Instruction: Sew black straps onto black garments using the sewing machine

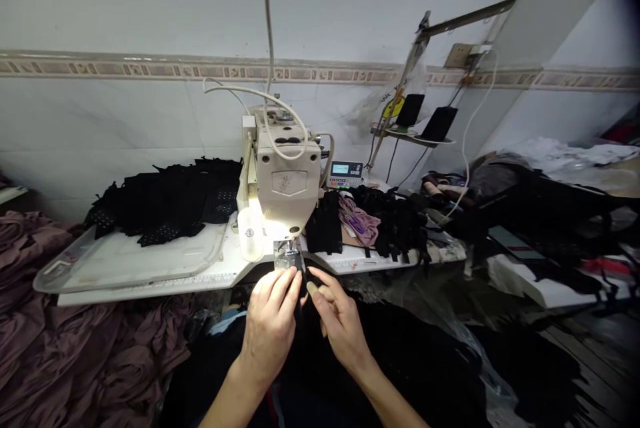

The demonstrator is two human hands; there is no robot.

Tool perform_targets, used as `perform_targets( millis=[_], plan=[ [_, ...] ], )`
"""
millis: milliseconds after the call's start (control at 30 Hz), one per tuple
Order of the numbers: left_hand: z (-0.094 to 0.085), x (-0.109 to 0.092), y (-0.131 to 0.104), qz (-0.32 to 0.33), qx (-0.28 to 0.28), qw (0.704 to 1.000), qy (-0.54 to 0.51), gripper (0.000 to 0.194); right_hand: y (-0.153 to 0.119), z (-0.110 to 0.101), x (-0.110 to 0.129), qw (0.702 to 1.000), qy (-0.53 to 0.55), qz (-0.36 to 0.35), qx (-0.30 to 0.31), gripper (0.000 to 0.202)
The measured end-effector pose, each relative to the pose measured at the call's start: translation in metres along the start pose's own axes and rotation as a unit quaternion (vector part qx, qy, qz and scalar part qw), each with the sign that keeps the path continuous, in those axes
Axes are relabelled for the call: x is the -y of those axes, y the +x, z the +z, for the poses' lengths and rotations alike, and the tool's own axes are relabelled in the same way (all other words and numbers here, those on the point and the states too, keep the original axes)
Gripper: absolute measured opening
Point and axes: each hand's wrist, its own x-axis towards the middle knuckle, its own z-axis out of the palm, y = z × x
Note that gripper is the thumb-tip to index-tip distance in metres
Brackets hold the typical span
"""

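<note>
A cream sewing machine (289, 181) stands in the middle, its lamp lit beside the needle area. Just in front of the presser foot (287, 248), my left hand (273, 315) has its fingers together, pressing on dark fabric at the machine's edge. To its right, my right hand (337, 321) pinches black material between thumb and index finger. The fingertips of both hands are close together but apart. Black fabric (310, 375) hangs below the hands and covers the lap; where the held piece ends is hard to tell against it.
Black pieces (170, 198) lie on a clear plastic lid (150, 258) at the left. Right of the machine are a control panel (345, 173), black straps (400, 218) and a thread stand (413, 138). Mauve fabric (75, 348) is heaped at lower left.
</note>
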Motion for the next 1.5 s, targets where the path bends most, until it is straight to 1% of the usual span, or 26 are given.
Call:
perform_targets(
  millis=[100, 200, 267, 333, 433, 500, 633, 833, 900, 967, 1067, 1167, 1233, 1300, 1333, 1367, 1400, 1433, 1500],
  plan=[
    [0.001, 0.006, 0.006, 0.025, -0.001, 1.000, -0.016, 0.051, 0.010, -0.003, 0.009, 0.998, -0.027, -0.006, 0.052, 0.051],
    [0.005, 0.006, 0.010, 0.030, -0.005, 0.999, -0.011, 0.050, 0.020, -0.003, 0.011, 0.998, -0.022, 0.011, 0.060, 0.055],
    [0.007, 0.002, 0.011, 0.020, -0.012, 1.000, 0.008, 0.046, 0.022, 0.000, 0.009, 0.999, -0.002, 0.023, 0.044, 0.058],
    [0.008, -0.003, 0.010, 0.000, -0.016, 0.999, 0.038, 0.042, 0.019, 0.002, 0.004, 0.999, 0.025, 0.030, 0.016, 0.058],
    [0.008, -0.010, 0.009, -0.025, -0.014, 0.997, 0.070, 0.038, 0.011, 0.007, -0.004, 0.997, 0.061, 0.033, -0.036, 0.051],
    [0.007, -0.013, 0.010, -0.031, -0.014, 0.996, 0.078, 0.038, 0.006, 0.010, -0.008, 0.994, 0.081, 0.034, -0.057, 0.047],
    [0.008, -0.016, 0.010, -0.038, -0.013, 0.996, 0.086, 0.039, 0.002, 0.013, -0.015, 0.991, 0.109, 0.036, -0.070, 0.046],
    [0.013, -0.012, 0.012, -0.037, -0.008, 0.995, 0.092, 0.038, 0.008, 0.014, -0.015, 0.987, 0.133, 0.051, -0.080, 0.048],
    [0.015, -0.012, 0.012, -0.037, -0.006, 0.995, 0.094, 0.039, 0.010, 0.014, -0.016, 0.986, 0.138, 0.059, -0.073, 0.049],
    [0.017, -0.012, 0.011, -0.043, -0.005, 0.995, 0.093, 0.040, 0.011, 0.012, -0.018, 0.985, 0.140, 0.072, -0.072, 0.047],
    [0.014, -0.012, 0.009, -0.064, 0.004, 0.996, 0.061, 0.043, 0.008, 0.003, -0.026, 0.980, 0.133, 0.094, -0.114, 0.045],
    [0.005, -0.008, 0.005, -0.092, 0.024, 0.995, -0.017, 0.049, 0.001, -0.012, -0.037, 0.971, 0.131, 0.120, -0.159, 0.049],
    [-0.005, -0.003, -0.001, -0.131, 0.021, 0.989, -0.070, 0.044, -0.008, -0.023, -0.043, 0.968, 0.128, 0.131, -0.171, 0.053],
    [-0.014, 0.003, -0.007, -0.210, 0.011, 0.970, -0.124, 0.041, -0.018, -0.031, -0.046, 0.968, 0.123, 0.149, -0.161, 0.058],
    [-0.018, 0.006, -0.010, -0.265, 0.019, 0.950, -0.161, 0.045, -0.023, -0.034, -0.047, 0.967, 0.122, 0.162, -0.151, 0.061],
    [-0.020, 0.010, -0.013, -0.328, 0.040, 0.922, -0.202, 0.051, -0.028, -0.035, -0.047, 0.967, 0.122, 0.175, -0.141, 0.062],
    [-0.021, 0.014, -0.016, -0.389, 0.083, 0.883, -0.249, 0.057, -0.032, -0.036, -0.047, 0.966, 0.121, 0.185, -0.134, 0.063],
    [-0.020, 0.017, -0.018, -0.436, 0.117, 0.842, -0.296, 0.061, -0.035, -0.036, -0.047, 0.966, 0.118, 0.189, -0.131, 0.064],
    [-0.014, 0.020, -0.022, -0.498, 0.139, 0.779, -0.355, 0.064, -0.038, -0.033, -0.048, 0.966, 0.114, 0.185, -0.138, 0.064]
  ],
)
